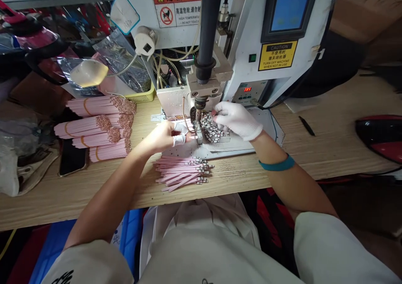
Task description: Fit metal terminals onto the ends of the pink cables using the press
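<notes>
Head view, yellow basket (143, 94) holding foil bags (124, 68) — left hand (163, 136), gloved right hand (237, 120)

Left hand (160, 136), two fingers wrapped white, reaches in at center beside short pink strips (181, 125), grip unclear. Gloved right hand (237, 120) sits on a loose heap of small metal tabs (211, 129) just right of it. Below them, a fanned pile of pink strips with metal-tipped ends (181, 174) lies on the desk (248, 179).
</notes>
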The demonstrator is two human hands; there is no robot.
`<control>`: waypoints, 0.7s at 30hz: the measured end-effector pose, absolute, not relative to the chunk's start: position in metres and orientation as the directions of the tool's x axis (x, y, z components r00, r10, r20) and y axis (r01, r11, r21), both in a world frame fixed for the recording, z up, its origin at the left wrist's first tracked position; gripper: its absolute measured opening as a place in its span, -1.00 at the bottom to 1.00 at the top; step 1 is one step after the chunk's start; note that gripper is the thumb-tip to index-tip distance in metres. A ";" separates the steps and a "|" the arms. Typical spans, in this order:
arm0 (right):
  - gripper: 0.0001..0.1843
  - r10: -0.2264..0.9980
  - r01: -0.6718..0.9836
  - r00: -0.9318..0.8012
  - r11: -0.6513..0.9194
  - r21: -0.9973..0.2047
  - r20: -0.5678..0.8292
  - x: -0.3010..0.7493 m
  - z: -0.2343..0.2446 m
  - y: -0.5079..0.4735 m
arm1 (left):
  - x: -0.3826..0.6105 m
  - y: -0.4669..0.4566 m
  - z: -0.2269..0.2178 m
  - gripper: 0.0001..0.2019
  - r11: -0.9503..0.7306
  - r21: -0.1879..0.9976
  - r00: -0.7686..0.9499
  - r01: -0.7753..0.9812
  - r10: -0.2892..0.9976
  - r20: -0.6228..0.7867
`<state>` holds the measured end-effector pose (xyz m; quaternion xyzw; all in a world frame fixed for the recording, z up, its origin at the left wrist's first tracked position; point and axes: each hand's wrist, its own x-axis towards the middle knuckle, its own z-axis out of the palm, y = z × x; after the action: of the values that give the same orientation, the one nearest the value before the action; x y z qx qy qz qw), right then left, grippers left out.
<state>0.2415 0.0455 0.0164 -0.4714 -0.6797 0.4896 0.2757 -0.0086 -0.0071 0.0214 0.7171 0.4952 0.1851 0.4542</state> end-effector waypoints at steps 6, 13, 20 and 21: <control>-0.86 0.881 0.635 -0.470 0.382 -0.671 0.057 0.256 0.015 0.055 | 0.000 -0.032 0.032 -0.78 -0.138 0.602 0.444 0.787 0.803 -0.397; -0.77 0.856 0.735 -0.516 0.466 -0.493 0.041 0.255 0.012 0.056 | -0.002 -0.024 0.020 -0.73 -0.235 0.280 0.286 0.931 0.946 -0.154; -0.87 0.736 0.718 -0.652 0.522 -0.461 -0.182 0.273 0.027 0.054 | 0.010 -0.025 0.010 -0.70 -0.380 0.070 0.386 0.922 0.915 -0.120; -0.86 0.728 0.721 -0.659 0.540 -0.434 -0.189 0.272 0.027 0.052 | 0.012 -0.026 0.011 -0.70 -0.394 0.067 0.400 0.917 0.908 -0.125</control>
<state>0.2721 0.0522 0.0270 -0.4129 -0.8774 0.2441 0.0073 0.0117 -0.0256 0.0107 0.8342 0.5469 -0.0342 0.0623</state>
